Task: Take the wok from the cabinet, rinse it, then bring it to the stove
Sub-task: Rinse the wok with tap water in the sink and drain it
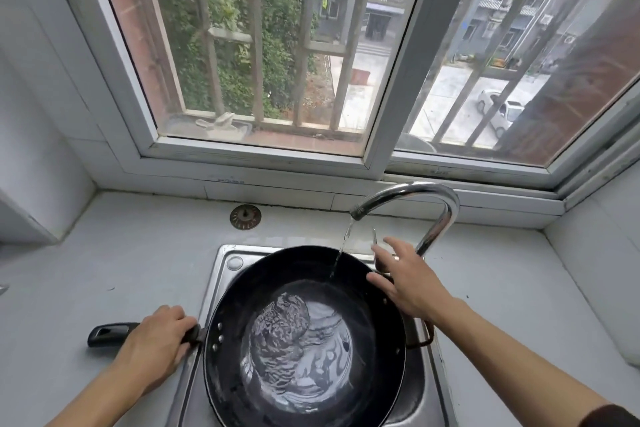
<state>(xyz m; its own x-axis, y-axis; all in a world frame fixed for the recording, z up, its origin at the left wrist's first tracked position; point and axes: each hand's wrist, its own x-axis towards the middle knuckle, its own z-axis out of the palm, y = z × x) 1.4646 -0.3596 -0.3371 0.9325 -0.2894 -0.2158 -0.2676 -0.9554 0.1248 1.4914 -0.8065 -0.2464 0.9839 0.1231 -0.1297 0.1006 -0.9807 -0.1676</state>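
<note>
Wok (304,333) sits over the sink (225,262), water pooling in its bowl from the running faucet (433,204). Left hand (156,340) grip clenched on the long handle (110,332); right hand (401,279) loose-fingered, grasping nothing, at the far rim by the tap lever. Judgement: shut the tap, swirl gently, tip away from the desk (104,253).

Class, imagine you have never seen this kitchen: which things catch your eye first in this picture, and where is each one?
The big black wok dominates the lower middle, sitting in the steel sink with rippling water pooled in it. A thin stream falls into it from the curved chrome faucet at the sink's back right. The left hand grips the wok's long handle on the left, while the right hand reaches over the far right rim near the faucet's base.
</note>
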